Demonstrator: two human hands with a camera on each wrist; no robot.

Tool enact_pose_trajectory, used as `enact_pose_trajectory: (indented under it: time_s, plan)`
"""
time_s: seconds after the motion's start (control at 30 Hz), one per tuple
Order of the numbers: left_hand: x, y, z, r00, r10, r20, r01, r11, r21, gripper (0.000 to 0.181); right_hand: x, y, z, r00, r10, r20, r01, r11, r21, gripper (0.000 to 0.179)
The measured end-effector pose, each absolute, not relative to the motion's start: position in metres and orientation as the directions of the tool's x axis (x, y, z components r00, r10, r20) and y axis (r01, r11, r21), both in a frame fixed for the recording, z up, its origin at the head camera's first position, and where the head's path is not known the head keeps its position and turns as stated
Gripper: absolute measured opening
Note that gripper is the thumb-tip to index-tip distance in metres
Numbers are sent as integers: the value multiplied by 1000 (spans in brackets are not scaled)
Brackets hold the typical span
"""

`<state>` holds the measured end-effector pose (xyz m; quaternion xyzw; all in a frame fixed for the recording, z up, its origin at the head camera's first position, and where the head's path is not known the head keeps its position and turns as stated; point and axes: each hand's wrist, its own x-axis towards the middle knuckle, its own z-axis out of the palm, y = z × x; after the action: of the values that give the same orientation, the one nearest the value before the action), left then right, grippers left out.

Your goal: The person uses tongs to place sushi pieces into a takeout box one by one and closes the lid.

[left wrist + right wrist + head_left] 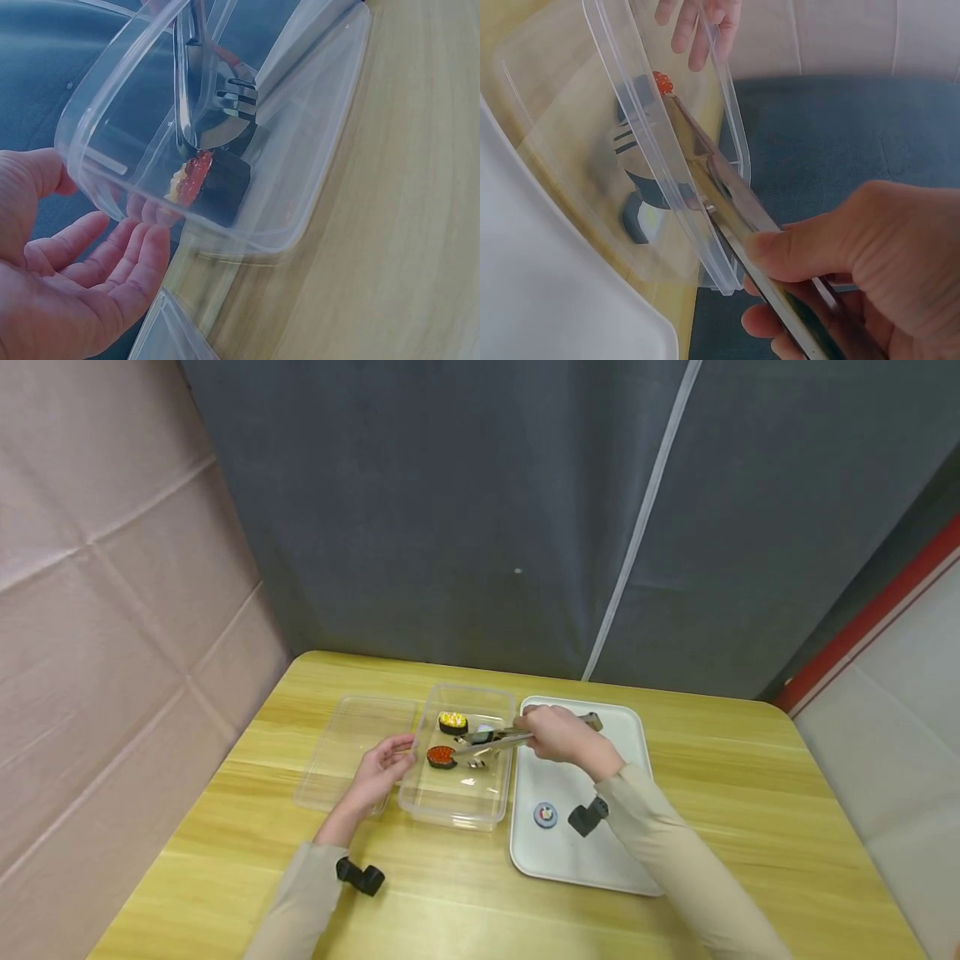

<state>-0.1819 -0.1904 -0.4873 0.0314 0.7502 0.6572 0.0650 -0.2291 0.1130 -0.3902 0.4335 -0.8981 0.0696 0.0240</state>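
Observation:
My right hand (558,735) grips metal serving tongs (739,199), thumb on one arm and fingers around the other. The tongs reach over the wall of a clear plastic box (448,817), their ends beside a toy sushi with red roe (441,757). A yellow-topped toy sushi (452,722) sits behind it in the box. A third piece, white and dark (483,734), lies partly hidden under the tongs. At the box's left side is my left hand (90,277), thumb and loosely bent fingertips against the outer wall, not wrapped round it.
Right of the box lies a white tray (577,860) with a small round sushi roll piece (545,815) on it. A clear flat lid (337,743) rests on the wooden table (420,893) left of the box, partly under my left hand. A dark curtain (450,527) hangs behind.

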Motion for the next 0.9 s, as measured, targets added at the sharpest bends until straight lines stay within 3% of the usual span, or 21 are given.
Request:
enact_pose_trajectory:
  time_s: [0.9]
  plan:
    - [-184, -192, -488, -988, 136, -79, -64, 112, 992, 45, -223, 90, -381, -672, -740, -3, -740, 672, -42, 18]
